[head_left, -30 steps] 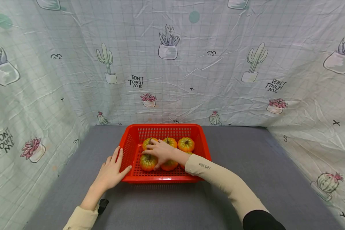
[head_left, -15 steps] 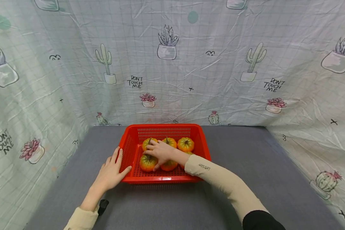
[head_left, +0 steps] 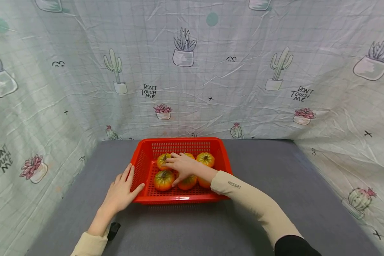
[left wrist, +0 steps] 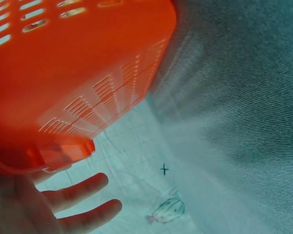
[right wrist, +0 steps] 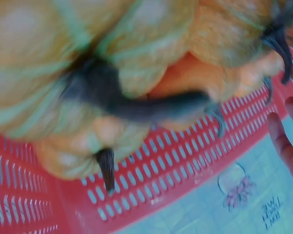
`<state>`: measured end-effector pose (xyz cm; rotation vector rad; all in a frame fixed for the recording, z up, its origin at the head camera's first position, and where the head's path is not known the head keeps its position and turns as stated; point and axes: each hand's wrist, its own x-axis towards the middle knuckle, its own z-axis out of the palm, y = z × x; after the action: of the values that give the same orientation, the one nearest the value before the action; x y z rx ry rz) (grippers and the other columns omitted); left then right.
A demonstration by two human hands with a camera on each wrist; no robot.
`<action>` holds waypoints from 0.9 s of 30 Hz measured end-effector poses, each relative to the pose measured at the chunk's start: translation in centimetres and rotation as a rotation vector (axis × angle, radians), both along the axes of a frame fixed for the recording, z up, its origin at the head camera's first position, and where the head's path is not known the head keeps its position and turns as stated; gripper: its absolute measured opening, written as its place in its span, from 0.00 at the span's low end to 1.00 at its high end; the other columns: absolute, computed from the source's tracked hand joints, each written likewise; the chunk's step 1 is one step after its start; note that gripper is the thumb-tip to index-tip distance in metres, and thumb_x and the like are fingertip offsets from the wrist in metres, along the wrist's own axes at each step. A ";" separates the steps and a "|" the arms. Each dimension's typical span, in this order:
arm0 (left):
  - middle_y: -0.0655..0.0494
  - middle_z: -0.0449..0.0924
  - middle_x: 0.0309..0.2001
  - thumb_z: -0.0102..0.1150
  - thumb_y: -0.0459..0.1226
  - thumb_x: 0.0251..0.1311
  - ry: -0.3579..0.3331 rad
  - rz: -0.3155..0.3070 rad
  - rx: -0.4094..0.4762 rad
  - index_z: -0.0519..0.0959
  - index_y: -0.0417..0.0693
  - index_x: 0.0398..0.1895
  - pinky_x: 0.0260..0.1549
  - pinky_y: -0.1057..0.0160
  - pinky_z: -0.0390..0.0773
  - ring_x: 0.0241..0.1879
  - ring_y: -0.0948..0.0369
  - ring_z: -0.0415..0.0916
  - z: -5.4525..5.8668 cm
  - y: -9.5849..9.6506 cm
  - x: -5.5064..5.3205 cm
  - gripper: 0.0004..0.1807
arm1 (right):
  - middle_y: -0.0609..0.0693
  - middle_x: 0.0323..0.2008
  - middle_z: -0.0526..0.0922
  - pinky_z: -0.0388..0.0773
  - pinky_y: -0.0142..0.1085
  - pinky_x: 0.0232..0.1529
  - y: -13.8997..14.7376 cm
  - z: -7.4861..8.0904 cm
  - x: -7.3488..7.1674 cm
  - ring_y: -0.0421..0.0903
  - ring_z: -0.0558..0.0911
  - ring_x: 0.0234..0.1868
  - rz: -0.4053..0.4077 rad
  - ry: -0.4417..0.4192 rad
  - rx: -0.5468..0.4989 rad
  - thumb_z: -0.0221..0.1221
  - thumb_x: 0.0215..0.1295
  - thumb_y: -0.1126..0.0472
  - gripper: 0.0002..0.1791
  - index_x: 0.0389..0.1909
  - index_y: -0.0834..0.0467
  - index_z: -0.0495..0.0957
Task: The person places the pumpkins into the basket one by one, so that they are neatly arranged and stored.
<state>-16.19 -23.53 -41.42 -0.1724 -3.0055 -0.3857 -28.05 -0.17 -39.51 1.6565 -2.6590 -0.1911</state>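
Observation:
Several small orange-and-green pumpkins sit in a red slotted plastic basket (head_left: 182, 200) in the head view. My right hand (head_left: 186, 166) hovers over them with fingers spread and relaxed, between the front-left pumpkin (head_left: 164, 181) and the back-left pumpkin (head_left: 162, 161); whether its fingertips touch one is hard to tell. In the right wrist view a large pumpkin (right wrist: 24, 44) with a dark curved stem fills the near side, and my fingers (right wrist: 283, 139) show at the right edge. My left hand (head_left: 119, 192) rests at the basket's left rim, its fingers (left wrist: 80, 192) straight.
The basket stands on a grey cloth-covered table (head_left: 185, 231). Behind and at both sides hangs a pale curtain (head_left: 211, 71) printed with cacti. A black strap piece (head_left: 113, 230) juts from beside the left wrist.
My right hand has shifted a little to the right and off the front-left pumpkin, which shows more fully. The left hand has stayed at the rim. The head view has shifted slightly.

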 end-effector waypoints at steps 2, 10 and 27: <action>0.41 0.43 0.69 0.39 0.62 0.57 -0.012 -0.003 0.018 0.46 0.38 0.68 0.51 0.36 0.59 0.60 0.40 0.53 0.1 -0.1 0.0 0.46 | 0.47 0.60 0.67 0.68 0.45 0.51 0.8 0.7 0.3 0.47 0.63 0.57 -0.001 0.005 -0.004 0.58 0.48 0.35 0.41 0.63 0.46 0.62; 0.44 0.42 0.70 0.41 0.53 0.62 -0.023 -0.084 0.238 0.48 0.41 0.68 0.54 0.36 0.56 0.64 0.39 0.48 0.0 -1.2 0.3 0.38 | 0.45 0.58 0.68 0.69 0.42 0.48 5.8 4.1 1.8 0.44 0.64 0.53 -0.037 -0.007 -0.078 0.56 0.56 0.43 0.32 0.62 0.47 0.63; 0.46 0.51 0.68 0.51 0.41 0.59 0.095 -0.209 0.366 0.53 0.46 0.68 0.52 0.38 0.57 0.64 0.43 0.51 0.0 -3.4 2.0 0.34 | 0.48 0.51 0.73 0.69 0.39 0.41 15.5 3.6 3.8 0.45 0.66 0.49 -0.150 0.074 -0.272 0.59 0.54 0.50 0.28 0.58 0.51 0.68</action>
<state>-14.21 -26.95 -41.47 -0.4568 -2.7688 -0.9077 -24.24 15.30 -35.89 1.3465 -2.6141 0.1040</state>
